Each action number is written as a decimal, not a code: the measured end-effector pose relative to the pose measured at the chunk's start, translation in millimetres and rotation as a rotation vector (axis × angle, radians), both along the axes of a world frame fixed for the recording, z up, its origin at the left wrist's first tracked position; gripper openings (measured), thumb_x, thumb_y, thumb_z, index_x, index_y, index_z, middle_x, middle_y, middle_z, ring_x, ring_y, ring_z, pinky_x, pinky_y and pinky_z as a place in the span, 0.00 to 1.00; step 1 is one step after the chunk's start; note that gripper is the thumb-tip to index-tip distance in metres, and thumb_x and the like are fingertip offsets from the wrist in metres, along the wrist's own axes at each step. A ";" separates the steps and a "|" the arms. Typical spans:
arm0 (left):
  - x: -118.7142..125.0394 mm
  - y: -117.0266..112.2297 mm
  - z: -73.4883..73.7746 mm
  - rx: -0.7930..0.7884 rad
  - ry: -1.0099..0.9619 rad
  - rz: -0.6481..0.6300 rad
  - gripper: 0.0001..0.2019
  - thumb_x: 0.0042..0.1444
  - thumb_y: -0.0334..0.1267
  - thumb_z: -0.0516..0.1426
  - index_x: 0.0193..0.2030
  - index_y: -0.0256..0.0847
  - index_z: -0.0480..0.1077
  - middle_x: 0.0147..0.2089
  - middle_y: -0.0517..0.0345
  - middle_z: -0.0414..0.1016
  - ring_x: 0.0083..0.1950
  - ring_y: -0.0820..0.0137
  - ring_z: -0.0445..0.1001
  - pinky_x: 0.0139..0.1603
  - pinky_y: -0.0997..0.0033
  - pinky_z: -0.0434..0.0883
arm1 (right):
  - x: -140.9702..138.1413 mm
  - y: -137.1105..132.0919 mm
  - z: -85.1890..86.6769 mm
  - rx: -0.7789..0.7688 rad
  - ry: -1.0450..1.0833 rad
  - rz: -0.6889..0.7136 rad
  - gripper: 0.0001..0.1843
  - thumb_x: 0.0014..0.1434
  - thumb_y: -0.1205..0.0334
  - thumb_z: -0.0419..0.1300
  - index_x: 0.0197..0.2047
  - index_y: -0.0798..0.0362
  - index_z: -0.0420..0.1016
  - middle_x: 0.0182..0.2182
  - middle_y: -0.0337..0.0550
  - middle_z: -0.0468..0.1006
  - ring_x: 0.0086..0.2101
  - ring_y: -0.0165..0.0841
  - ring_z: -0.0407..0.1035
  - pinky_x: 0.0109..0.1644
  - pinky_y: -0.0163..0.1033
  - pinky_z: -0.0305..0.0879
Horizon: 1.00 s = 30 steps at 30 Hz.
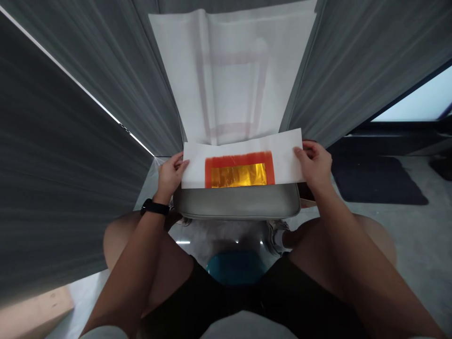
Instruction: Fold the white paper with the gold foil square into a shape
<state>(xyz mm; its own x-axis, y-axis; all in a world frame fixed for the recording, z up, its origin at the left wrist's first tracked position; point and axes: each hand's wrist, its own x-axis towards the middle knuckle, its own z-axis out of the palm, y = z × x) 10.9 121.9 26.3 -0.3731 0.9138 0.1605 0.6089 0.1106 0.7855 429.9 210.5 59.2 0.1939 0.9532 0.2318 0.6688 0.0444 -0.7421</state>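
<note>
A white paper sheet (287,157) with a red-orange painted border and a shiny gold foil panel, like joss paper, lies across the grey padded seat (236,202) before me. Pinched between thumb and fingers, its left edge is in my left hand (170,175). At the right edge, my right hand (315,162) grips it the same way, thumb on top. Behind it a larger white paper sheet (233,89) extends away from me, with a faint reddish frame showing through and a lengthwise crease. I cannot tell whether the two are one folded piece.
Grey curtains (116,61) hang close on the left and on the right. A dark mat (377,179) lies on the floor to the right, below a bright screen-like panel (416,96). A teal object (236,267) is between my legs, and a wooden block (38,313) is at lower left.
</note>
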 end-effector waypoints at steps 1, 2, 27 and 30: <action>0.2 -0.9 -0.1 0.012 0.005 0.004 0.21 0.63 0.41 0.62 0.62 0.39 0.76 0.44 0.51 0.86 0.46 0.61 0.83 0.53 0.60 0.79 | -0.6 1.0 -0.3 0.006 -0.001 -0.014 0.19 0.64 0.51 0.62 0.53 0.52 0.80 0.43 0.51 0.85 0.43 0.45 0.79 0.48 0.48 0.76; 0.3 -1.7 -0.1 0.029 0.009 0.006 0.22 0.64 0.41 0.61 0.63 0.39 0.75 0.46 0.50 0.86 0.48 0.61 0.83 0.55 0.59 0.79 | -1.1 2.1 -0.5 0.013 -0.004 -0.025 0.18 0.64 0.51 0.62 0.52 0.51 0.80 0.44 0.52 0.85 0.44 0.46 0.79 0.48 0.48 0.76; 1.1 12.8 -27.6 0.265 -0.132 0.040 0.22 0.63 0.37 0.58 0.62 0.36 0.74 0.55 0.44 0.82 0.52 0.62 0.82 0.58 0.57 0.78 | -10.4 4.8 -12.1 0.049 0.409 0.072 0.13 0.64 0.48 0.61 0.45 0.43 0.82 0.51 0.47 0.84 0.54 0.47 0.77 0.54 0.56 0.77; 1.1 11.9 -24.6 0.218 -0.118 0.049 0.12 0.61 0.36 0.58 0.49 0.37 0.78 0.54 0.46 0.82 0.54 0.63 0.81 0.59 0.57 0.78 | -6.5 -5.9 -5.9 0.043 0.495 0.163 0.07 0.60 0.52 0.63 0.35 0.45 0.79 0.51 0.44 0.84 0.55 0.45 0.77 0.58 0.55 0.74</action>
